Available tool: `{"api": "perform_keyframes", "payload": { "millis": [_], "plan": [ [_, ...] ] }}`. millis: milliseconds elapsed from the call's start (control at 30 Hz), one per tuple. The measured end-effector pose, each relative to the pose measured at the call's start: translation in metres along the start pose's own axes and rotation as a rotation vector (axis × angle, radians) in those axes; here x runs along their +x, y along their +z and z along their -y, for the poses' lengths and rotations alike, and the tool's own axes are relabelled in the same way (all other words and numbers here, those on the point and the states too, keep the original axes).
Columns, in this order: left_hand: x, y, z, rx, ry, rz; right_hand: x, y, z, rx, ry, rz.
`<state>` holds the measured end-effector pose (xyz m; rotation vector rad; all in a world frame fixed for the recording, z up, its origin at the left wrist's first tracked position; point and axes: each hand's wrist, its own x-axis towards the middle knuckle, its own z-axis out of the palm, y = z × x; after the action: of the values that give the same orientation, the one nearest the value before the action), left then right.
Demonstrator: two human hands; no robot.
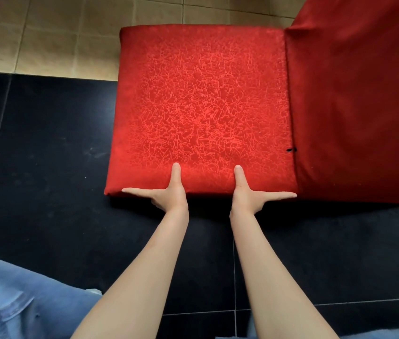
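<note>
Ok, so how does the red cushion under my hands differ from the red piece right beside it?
The cushion has a bright, crackled pattern; the red piece is darker and plain. The cushion shows whole; the red piece runs off the picture. The left hand and right hand rest on the cushion's near edge, thumbs on top; no hand lies on the red piece. Both are red and sit side by side.

Counting one square red crackle-patterned fabric cushion (203, 99), one plain darker-red fabric-covered block (355, 106), two bare hands, namely left hand (169, 192) and right hand (249, 194), and two floor zones, black tiles (46, 167) and beige tiles (58, 37).
</note>
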<state>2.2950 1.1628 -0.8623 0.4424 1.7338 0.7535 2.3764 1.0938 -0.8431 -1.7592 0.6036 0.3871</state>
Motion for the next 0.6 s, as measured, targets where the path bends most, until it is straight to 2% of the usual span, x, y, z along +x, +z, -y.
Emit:
{"api": "perform_keyframes", "payload": {
  "millis": [300,600],
  "plan": [
    [-0.0037,0.0037,0.0046,-0.011,0.031,-0.011,0.0022,0.0019,-0.0053,-0.006,-0.039,-0.001],
    [-0.0007,0.0037,0.0011,0.015,-0.01,0.002,0.005,0.0017,-0.0071,0.073,-0.063,0.048]
  ]
}}
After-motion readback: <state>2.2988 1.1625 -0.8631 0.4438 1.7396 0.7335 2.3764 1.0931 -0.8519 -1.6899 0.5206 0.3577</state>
